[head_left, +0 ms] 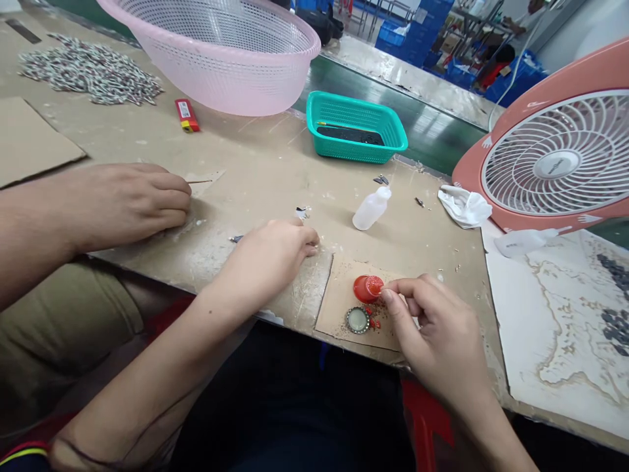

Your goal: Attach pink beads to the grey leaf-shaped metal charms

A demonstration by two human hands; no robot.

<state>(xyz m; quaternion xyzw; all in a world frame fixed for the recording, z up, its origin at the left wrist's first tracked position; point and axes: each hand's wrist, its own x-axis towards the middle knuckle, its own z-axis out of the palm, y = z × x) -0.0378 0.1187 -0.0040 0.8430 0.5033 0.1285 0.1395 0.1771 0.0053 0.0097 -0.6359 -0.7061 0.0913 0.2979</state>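
Observation:
My left hand [275,252] rests on the table edge with its fingers curled, the fingertips pressed on a small dark piece I cannot make out. My right hand [432,321] is closed in a pinch, its thumb and forefinger touching a red cap [366,287] that lies on a small cardboard square [339,308]. A metal bottle cap [358,320] and red crumbs lie just beside it. A small white squeeze bottle [371,208] lies on its side further back.
A co-worker's hand [128,203] lies at the left, holding a thin stick. A pink colander [221,52], a teal basket [356,128], a red lighter [187,115], a pile of small metal parts [88,69], a pink fan [560,151] and a crumpled white cloth [464,204] stand around.

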